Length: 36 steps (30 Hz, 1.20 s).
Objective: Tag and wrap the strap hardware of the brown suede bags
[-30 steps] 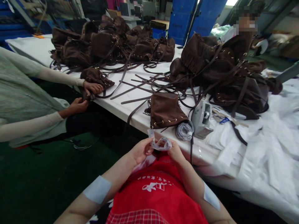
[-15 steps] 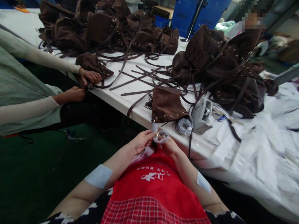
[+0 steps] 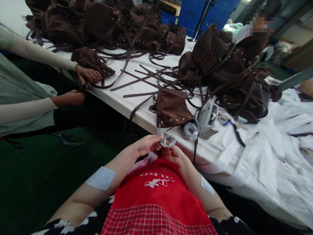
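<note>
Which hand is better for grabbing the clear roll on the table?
Right, I think: the right hand is closer to the roll, while the left hand is farther across. Both hold the loop, though.

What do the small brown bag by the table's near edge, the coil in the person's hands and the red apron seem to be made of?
Bag: perhaps suede or imitation, given its matte surface; its eyelets look metallic, from their golden shine.
Coil: outside probably clear plastic, being translucent and glossy; the inside is unclear.
Apron: likely cloth, matte with soft folds; fibre uncertain.
</note>
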### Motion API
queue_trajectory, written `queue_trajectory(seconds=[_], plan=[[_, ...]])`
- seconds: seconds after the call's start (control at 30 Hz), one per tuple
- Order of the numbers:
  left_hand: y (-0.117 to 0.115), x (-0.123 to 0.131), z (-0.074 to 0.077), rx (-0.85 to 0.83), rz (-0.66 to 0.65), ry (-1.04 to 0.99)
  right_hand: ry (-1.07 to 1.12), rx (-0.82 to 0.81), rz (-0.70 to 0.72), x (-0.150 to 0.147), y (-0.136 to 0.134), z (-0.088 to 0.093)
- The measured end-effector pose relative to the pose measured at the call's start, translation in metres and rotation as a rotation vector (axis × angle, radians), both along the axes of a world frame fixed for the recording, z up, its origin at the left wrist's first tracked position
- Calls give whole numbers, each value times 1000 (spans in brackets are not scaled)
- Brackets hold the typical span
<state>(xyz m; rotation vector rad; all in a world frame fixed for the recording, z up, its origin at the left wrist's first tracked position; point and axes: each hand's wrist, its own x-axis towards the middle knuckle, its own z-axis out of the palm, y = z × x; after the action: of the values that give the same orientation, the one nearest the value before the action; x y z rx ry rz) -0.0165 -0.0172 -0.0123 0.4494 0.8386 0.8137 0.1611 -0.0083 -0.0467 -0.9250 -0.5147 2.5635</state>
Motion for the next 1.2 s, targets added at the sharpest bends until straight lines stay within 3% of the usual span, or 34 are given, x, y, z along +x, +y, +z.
queue_trajectory(seconds=[0.2,0.37,0.53,0.77,1.03,1.2], plan=[[0,2,-2,-21,127,-71,98,-85,-61,4,1,-5],[-2,6,-8,-11,165,-47,110,-127,-1,3,1,-9],[2,3,-8,-12,93,-23,108,-152,80,2,3,-13],[9,-5,2,-35,-90,33,92,-151,147,4,3,-25],[-1,4,-1,-3,-109,180,42,-48,111,4,2,-29],[0,2,6,-4,-118,161,-11,6,101,-2,0,-29]])
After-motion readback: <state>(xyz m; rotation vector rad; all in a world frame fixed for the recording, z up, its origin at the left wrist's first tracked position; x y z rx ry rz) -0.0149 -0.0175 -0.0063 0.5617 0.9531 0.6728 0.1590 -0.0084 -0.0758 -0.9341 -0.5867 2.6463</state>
